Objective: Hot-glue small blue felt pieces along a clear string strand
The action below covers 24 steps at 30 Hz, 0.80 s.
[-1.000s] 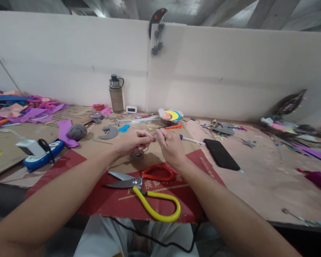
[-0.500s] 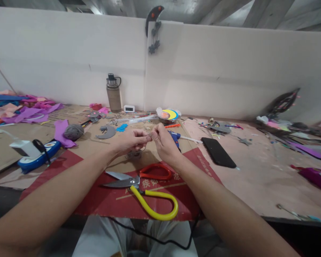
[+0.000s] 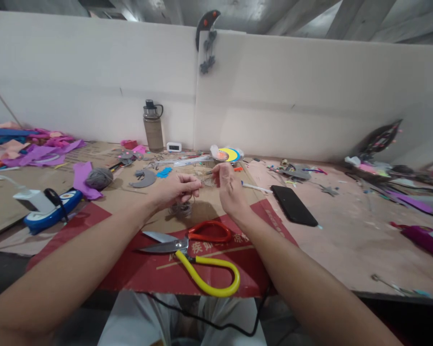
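Observation:
My left hand [image 3: 178, 191] is closed, thumb and fingertips pinched on a thin strand. Part of the strand shows below the fingers, near a loose grey tangle of thread [image 3: 181, 209] on the board. My right hand [image 3: 231, 190] is a short gap to the right, its fingers bent and blurred, so I cannot make out whether anything is in them. Nearer to me, large scissors [image 3: 178, 245] with one red and one yellow handle lie with spread blades on a red printed sheet [image 3: 122, 269].
A black phone [image 3: 295, 205] lies to the right. Leftward are a grey yarn ball [image 3: 99, 178], a grey felt crescent [image 3: 144, 178] and a blue power strip [image 3: 54, 211]. A bottle [image 3: 153, 129] and a small clock [image 3: 174, 147] stand near the white wall. Felt scraps [image 3: 39, 149] lie far left.
My right hand has drawn away from my left fingertips, slightly to the right, with its fingers loosening. My left hand stays nearly where it was, still pinched.

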Each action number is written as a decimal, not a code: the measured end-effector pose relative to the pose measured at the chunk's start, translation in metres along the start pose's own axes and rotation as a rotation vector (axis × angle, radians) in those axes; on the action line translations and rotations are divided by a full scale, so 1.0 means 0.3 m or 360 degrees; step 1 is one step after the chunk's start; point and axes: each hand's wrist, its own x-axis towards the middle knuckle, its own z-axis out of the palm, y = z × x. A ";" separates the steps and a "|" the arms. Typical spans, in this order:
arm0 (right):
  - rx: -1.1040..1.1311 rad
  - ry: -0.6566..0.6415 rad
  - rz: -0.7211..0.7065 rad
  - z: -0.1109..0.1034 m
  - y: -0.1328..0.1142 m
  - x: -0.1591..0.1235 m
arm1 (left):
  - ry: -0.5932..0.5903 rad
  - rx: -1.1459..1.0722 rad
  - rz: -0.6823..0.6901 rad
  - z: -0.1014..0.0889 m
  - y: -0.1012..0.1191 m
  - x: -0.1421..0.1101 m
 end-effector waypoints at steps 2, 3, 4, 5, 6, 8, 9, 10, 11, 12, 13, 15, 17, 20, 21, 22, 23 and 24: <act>0.0119 0.0035 0.0081 0.001 0.008 0.002 | 0.0047 -0.0056 0.0013 -0.002 0.001 0.002; 0.0166 0.0023 0.0121 0.002 0.009 0.003 | 0.0064 -0.0073 0.0014 -0.003 0.002 0.003; 0.0205 -0.0005 0.0157 0.005 0.010 0.002 | 0.0075 -0.0081 0.0014 -0.003 0.004 0.004; 0.0240 -0.0043 0.0185 0.010 0.009 0.001 | 0.0082 -0.0087 0.0017 -0.003 0.005 0.004; 0.0274 -0.0087 0.0210 0.015 0.008 -0.001 | 0.0086 -0.0092 0.0027 -0.003 0.007 0.004; 0.0341 -0.0171 0.0244 0.028 0.005 -0.005 | 0.0080 -0.0091 0.0050 -0.002 0.010 0.003; 0.0374 -0.0205 0.0254 0.036 0.005 -0.008 | 0.0069 -0.0086 0.0062 -0.001 0.010 0.003; 0.0407 -0.0231 0.0262 0.042 0.004 -0.010 | 0.0057 -0.0078 0.0072 -0.001 0.010 0.002; 0.0436 -0.0246 0.0276 0.049 0.005 -0.012 | 0.0043 -0.0068 0.0077 -0.001 0.008 0.003; 0.0462 -0.0246 0.0298 0.054 0.005 -0.014 | 0.0030 -0.0058 0.0077 -0.001 0.006 0.003; 0.0491 -0.0234 0.0326 0.057 0.006 -0.015 | 0.0020 -0.0051 0.0075 -0.001 0.003 0.004; 0.0562 -0.0192 0.0395 0.061 0.006 -0.014 | 0.0013 -0.0046 0.0065 -0.001 -0.002 0.006; 0.0622 -0.0148 0.0442 0.058 0.004 -0.011 | 0.0010 -0.0055 0.0054 0.000 -0.005 0.007; 0.0613 -0.0082 0.0431 0.049 -0.005 -0.007 | 0.0060 -0.0082 0.0050 0.003 0.000 0.005; 0.0590 -0.0061 0.0420 0.046 -0.009 -0.007 | 0.0087 -0.0089 0.0050 0.004 0.003 0.004; 0.0568 -0.0042 0.0410 0.043 -0.012 -0.007 | 0.0110 -0.0094 0.0050 0.005 0.006 0.002; 0.0549 -0.0027 0.0403 0.041 -0.016 -0.007 | 0.0125 -0.0095 0.0046 0.006 0.009 0.001; 0.0533 -0.0021 0.0398 0.040 -0.018 -0.008 | 0.0131 -0.0092 0.0038 0.007 0.012 -0.001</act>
